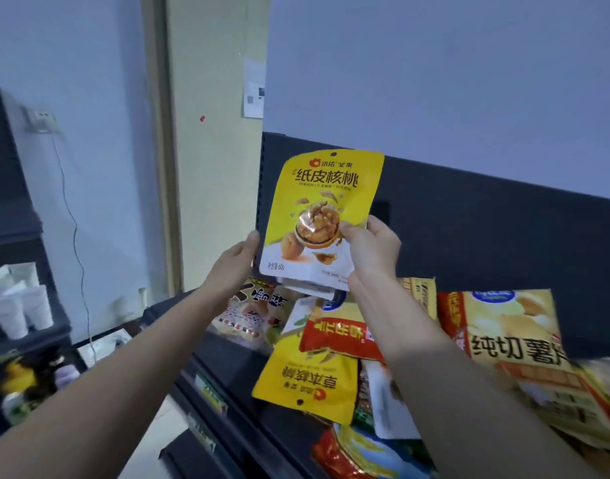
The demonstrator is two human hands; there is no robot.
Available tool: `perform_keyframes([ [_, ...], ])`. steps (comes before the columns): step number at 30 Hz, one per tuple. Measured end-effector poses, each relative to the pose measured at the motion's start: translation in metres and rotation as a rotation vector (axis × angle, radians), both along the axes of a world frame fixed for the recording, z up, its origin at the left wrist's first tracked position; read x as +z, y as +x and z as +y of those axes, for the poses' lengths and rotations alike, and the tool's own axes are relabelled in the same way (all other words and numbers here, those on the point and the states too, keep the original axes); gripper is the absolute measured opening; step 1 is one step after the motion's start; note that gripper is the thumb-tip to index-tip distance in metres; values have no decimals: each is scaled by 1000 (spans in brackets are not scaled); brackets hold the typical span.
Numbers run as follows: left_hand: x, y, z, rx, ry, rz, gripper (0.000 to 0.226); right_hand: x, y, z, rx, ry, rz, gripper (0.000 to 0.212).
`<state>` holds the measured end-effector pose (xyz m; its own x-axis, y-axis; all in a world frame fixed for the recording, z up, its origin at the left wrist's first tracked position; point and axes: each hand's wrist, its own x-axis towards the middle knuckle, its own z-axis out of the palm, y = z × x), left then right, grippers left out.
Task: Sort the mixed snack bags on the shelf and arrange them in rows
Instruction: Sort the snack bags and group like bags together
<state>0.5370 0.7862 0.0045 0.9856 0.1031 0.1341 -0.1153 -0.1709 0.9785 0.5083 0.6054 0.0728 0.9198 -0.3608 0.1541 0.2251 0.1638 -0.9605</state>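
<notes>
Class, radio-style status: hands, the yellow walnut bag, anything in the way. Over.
Right hand pinches yellow walnut bag at right edge; left hand holds left edge. Bag upright, above the shelf. Mixed snack pile below, unsorted.

The walnut bag (322, 188) is yellow over white, the chip bag (503, 323) pale yellow, the shelf (486, 219) black.

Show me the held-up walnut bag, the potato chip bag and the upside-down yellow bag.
Held-up walnut bag (322, 202): head view, printed front.
Potato chip bag (503, 326): head view, pale front.
Upside-down yellow bag (307, 378): head view, yellow face.
</notes>
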Motion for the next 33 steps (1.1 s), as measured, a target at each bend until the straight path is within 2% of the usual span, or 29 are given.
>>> perform_keyframes([
  [2,-21,17,22,127,149,46,62,-8,13,13,-45,-43,35,15],
  [5,-64,44,53,152,494,197,53,-21,30,28,-58,-70,76,12],
  [7,-91,59,66,132,760,367,62,-29,40,36,-51,-117,112,28],
  [9,-104,63,68,124,872,454,68,-38,48,45,-60,-158,135,33],
  [12,-111,64,69,141,877,475,77,-51,58,53,-83,-195,178,27],
  [17,-111,79,82,208,901,539,91,-65,71,60,-83,-217,204,43],
  [20,-113,87,88,223,825,551,70,-69,75,64,-92,-212,227,50],
  [23,-112,88,89,257,632,394,42,-69,79,65,-99,-217,233,55],
  [25,-104,86,87,285,572,270,21,-70,83,64,-112,-218,239,53],
  [29,-77,90,92,428,558,89,11,-70,88,65,-156,-182,236,32],
  [33,-43,87,104,581,512,-58,5,-70,87,68,-166,-135,239,25],
])
